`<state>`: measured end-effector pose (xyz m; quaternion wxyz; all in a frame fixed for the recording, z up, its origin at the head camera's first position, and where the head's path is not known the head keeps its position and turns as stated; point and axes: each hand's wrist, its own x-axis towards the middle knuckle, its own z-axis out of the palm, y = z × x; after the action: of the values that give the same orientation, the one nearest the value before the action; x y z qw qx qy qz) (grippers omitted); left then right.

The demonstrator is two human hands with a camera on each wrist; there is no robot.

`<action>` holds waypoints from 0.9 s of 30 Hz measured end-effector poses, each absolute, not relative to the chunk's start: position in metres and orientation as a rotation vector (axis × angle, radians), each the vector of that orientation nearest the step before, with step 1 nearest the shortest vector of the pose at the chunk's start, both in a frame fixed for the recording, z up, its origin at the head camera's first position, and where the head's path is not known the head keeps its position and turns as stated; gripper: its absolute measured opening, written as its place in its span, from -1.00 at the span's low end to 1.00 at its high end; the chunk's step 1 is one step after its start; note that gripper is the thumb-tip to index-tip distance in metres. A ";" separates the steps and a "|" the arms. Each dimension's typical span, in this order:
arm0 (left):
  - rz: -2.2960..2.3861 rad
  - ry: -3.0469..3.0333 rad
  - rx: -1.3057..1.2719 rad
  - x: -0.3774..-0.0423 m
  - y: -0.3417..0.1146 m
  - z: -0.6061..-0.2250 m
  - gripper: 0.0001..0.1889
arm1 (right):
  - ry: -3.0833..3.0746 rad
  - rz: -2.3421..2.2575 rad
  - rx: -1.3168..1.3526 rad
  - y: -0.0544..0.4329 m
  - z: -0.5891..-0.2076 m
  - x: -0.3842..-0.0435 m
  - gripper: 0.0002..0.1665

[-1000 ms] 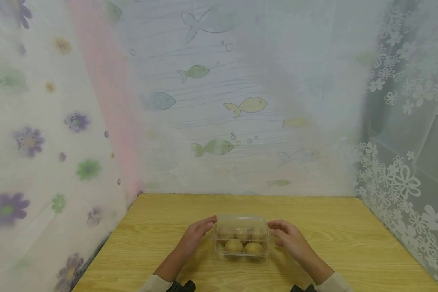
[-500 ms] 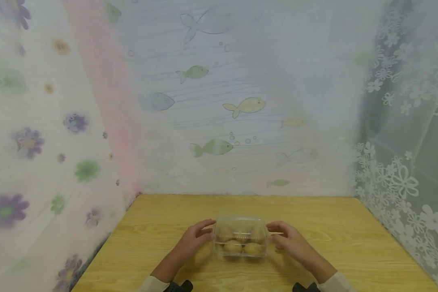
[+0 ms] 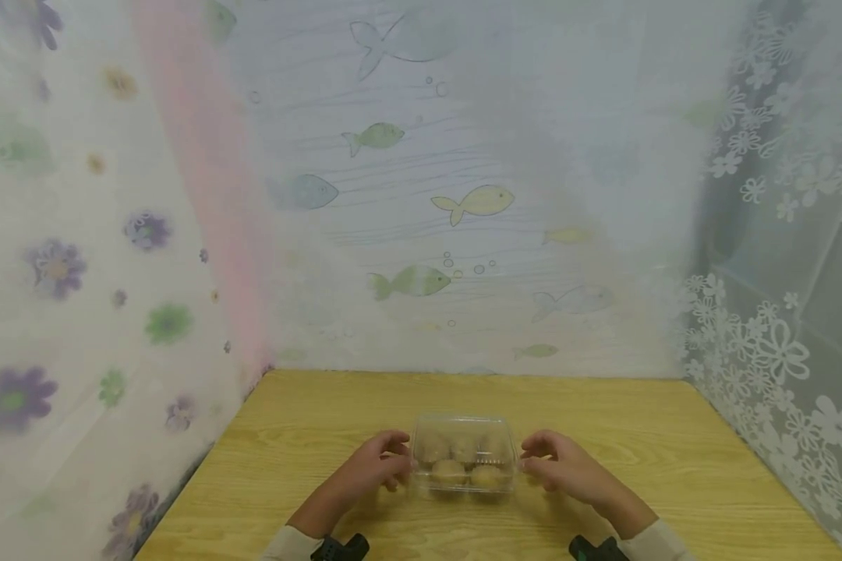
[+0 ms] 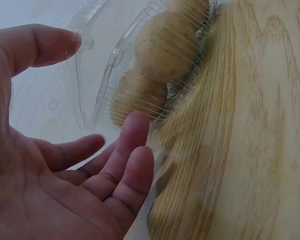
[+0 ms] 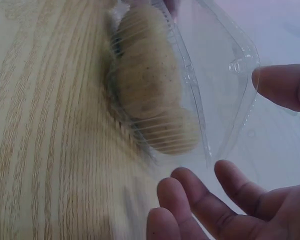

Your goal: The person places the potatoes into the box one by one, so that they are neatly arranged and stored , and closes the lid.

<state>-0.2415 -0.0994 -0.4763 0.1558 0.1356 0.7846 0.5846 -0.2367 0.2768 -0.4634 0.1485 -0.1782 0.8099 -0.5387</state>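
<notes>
A clear plastic clamshell box (image 3: 463, 427) stands on the wooden table between both hands. Several round, light-brown potatoes (image 3: 449, 472) show through its walls. At the box's left side is my left hand (image 3: 375, 467), fingers loosely bent and apart; in the left wrist view its thumb (image 4: 55, 46) lies at the edge of the clear lid (image 4: 87, 60). My right hand (image 3: 564, 466) stands at the opposite side in a like pose, its thumb (image 5: 282, 86) at the lid's edge in the right wrist view. Whether the lid is fully latched, I cannot tell.
The wood-grain table (image 3: 309, 405) spreads around the box. Pale sheeting with fish drawings (image 3: 414, 280) hangs behind it. A flower-patterned sheet (image 3: 56, 269) borders the left, and a translucent flowered curtain (image 3: 779, 351) borders the right. Dark camera mounts sit on both wrists.
Both hands have shifted slightly toward me along the box's sides, the left fingers bending more. Reflections on the lid differ, and the rear potatoes show more plainly. The box stays in place.
</notes>
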 end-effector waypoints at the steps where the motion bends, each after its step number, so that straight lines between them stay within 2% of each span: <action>1: 1.666 2.231 0.380 -0.242 -0.099 -0.477 -0.37 | 2.328 -1.539 -0.510 0.277 -0.464 -0.237 -0.39; 8: 1.585 2.198 0.382 -0.241 -0.101 -0.477 -0.60 | 2.246 -1.515 -0.500 0.277 -0.469 -0.239 -0.51; 13: 1.577 2.173 0.383 -0.240 -0.100 -0.478 -0.57 | 2.186 -1.522 -0.526 0.275 -0.472 -0.240 -0.58; 27: 1.545 2.197 0.423 -0.237 -0.097 -0.479 -0.62 | 2.043 -1.583 -0.530 0.267 -0.481 -0.236 -0.52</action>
<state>-0.2374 -0.0968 -0.4789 0.2097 0.1520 0.7901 0.5556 -0.2356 0.2672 -0.4811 0.2490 -0.1945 0.7498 -0.5813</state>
